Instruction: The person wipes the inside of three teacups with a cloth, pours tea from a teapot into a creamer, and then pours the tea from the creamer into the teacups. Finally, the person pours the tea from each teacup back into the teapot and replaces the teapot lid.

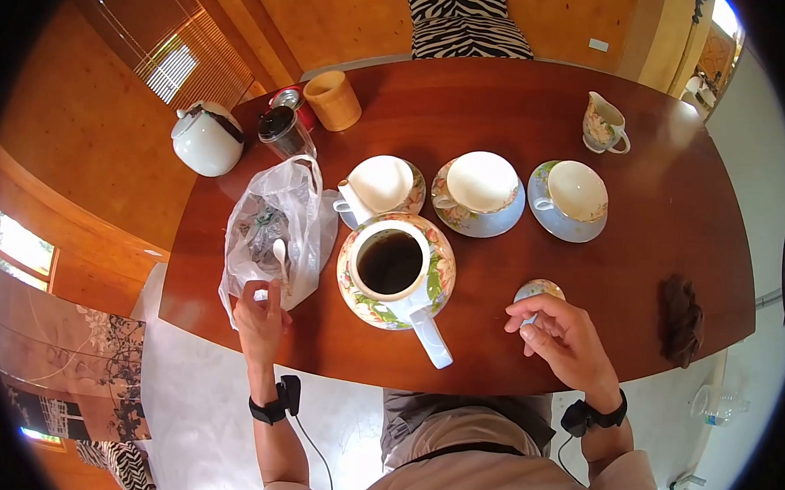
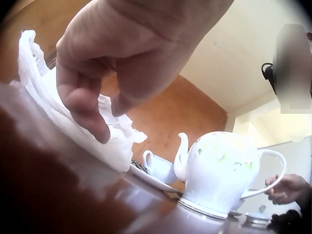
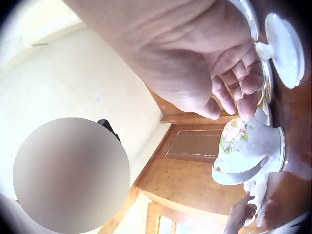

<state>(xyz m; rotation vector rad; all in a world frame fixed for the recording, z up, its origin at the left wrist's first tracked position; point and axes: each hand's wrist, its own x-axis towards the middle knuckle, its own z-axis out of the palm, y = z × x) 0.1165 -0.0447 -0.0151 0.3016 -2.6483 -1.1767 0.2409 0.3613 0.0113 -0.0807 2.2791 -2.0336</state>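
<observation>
A floral teapot (image 1: 362,307), lid off, holds dark liquid; its spout faces the cups, its handle the person. My left hand (image 1: 260,327) is at the near edge of a clear plastic bag (image 1: 276,196), fingers loosely bent, nothing seen in its grasp; whether it touches the bag I cannot tell. A small white spoon (image 1: 280,251) lies at the bag just beyond the fingers. My right hand (image 1: 570,345), empty with relaxed fingers, hovers beside the teapot lid (image 3: 287,51), partly hidden in the head view. Three cups on saucers, one being the middle cup (image 1: 481,183), stand behind the teapot.
At the back left are a white pot (image 1: 208,141), a dark-lidded jar (image 1: 288,134), a red-rimmed can and a wooden cup (image 1: 333,100). A floral creamer (image 1: 601,127) stands back right. Something dark brown (image 1: 681,321) lies near the right edge.
</observation>
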